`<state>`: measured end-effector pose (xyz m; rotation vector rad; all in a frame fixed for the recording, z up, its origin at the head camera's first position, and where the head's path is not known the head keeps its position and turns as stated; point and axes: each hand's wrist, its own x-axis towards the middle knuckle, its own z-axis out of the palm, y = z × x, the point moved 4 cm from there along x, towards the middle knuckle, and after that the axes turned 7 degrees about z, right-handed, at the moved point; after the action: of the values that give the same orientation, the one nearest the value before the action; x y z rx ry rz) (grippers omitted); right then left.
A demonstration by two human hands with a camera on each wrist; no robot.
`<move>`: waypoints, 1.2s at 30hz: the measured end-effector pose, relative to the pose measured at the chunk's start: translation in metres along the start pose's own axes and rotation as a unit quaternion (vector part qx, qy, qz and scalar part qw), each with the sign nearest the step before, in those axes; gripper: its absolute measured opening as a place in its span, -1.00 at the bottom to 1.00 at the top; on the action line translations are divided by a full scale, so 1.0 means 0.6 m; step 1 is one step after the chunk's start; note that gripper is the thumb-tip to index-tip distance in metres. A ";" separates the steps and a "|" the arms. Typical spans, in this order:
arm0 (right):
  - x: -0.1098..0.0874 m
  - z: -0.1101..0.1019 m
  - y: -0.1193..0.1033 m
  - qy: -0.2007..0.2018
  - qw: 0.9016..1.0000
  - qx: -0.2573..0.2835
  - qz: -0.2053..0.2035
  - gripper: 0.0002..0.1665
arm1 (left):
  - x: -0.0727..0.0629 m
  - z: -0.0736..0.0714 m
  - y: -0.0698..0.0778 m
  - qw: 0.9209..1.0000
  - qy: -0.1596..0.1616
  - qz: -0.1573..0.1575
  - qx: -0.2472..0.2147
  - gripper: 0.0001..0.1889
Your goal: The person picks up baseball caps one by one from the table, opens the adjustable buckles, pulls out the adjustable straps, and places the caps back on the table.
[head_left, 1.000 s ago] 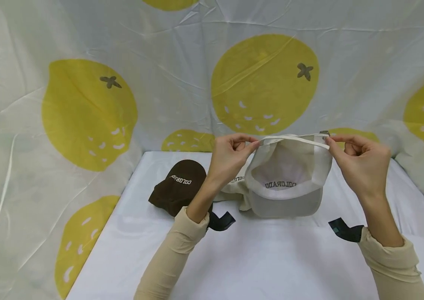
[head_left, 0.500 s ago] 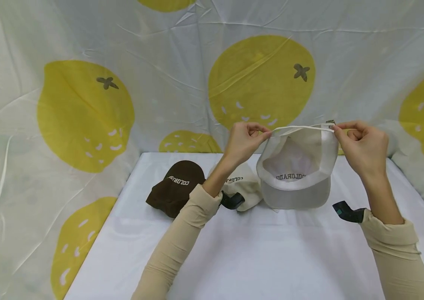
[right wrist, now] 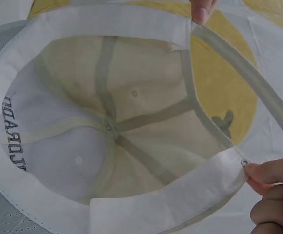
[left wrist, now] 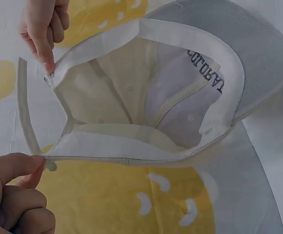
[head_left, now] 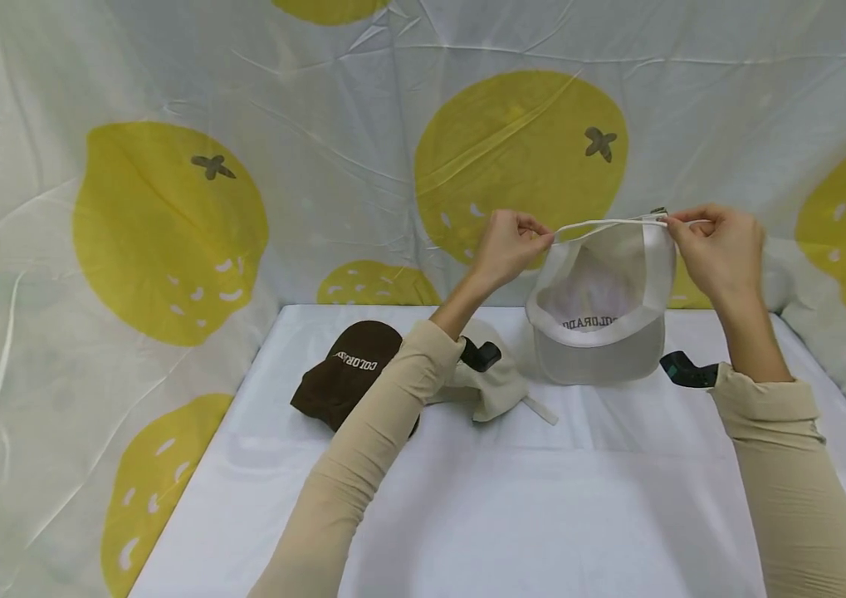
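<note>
Both hands pinch the white cap (head_left: 602,307) by its back strap ends, left hand (head_left: 508,246), right hand (head_left: 717,249), held above the table (head_left: 467,498); uneven pull risks slipping the strap loose.

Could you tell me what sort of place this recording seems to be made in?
Probably a makeshift recording booth, not a home or shop: a lemon-print sheet hangs as backdrop around a white-covered table, with only caps such as the brown cap laid out.
</note>
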<state>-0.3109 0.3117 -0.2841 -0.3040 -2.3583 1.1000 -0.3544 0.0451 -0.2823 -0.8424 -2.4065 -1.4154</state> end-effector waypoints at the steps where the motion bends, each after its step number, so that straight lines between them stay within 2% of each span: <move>1: 0.006 0.003 0.000 0.001 1.000 0.005 0.000 -0.58 | 0.005 0.000 -0.001 1.000 0.003 0.000 0.003 -0.84; 5: 0.025 0.015 -0.002 -0.001 1.000 0.031 0.002 -0.69 | 0.020 -0.004 -0.009 1.000 0.011 -0.004 0.021 -0.84; 11: 0.046 0.034 -0.009 -0.017 0.998 0.052 -0.009 -0.63 | 0.035 -0.017 -0.029 0.999 0.041 0.004 0.033 -0.84; 14: 0.048 0.041 -0.005 -0.032 0.998 0.059 -0.006 -0.64 | 0.035 -0.020 -0.043 0.998 0.047 -0.006 0.037 -0.85; 18: 0.041 0.046 0.011 -0.053 0.996 0.071 0.005 -0.75 | 0.024 -0.018 -0.050 0.999 0.024 -0.020 0.035 -0.86; 22: 0.029 0.041 0.021 -0.062 0.994 0.090 0.004 -0.88 | 0.012 -0.014 -0.042 1.000 0.003 -0.010 0.020 -0.86; 28: 0.010 0.029 0.028 -0.063 0.993 0.095 -0.010 -0.91 | -0.004 -0.012 -0.030 1.000 -0.012 0.007 0.023 -0.86; 32: -0.005 0.022 0.038 -0.062 0.994 0.091 -0.013 -0.93 | -0.016 -0.007 -0.028 0.999 -0.036 0.011 0.013 -0.85; 36: -0.018 0.015 0.049 -0.069 0.993 0.099 -0.016 -0.93 | -0.029 -0.002 -0.024 0.999 -0.040 0.015 0.000 -0.86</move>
<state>-0.3069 0.3205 -0.3154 -0.1207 -2.3374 1.3670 -0.3488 0.0324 -0.3001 -0.9476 -2.4408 -1.3961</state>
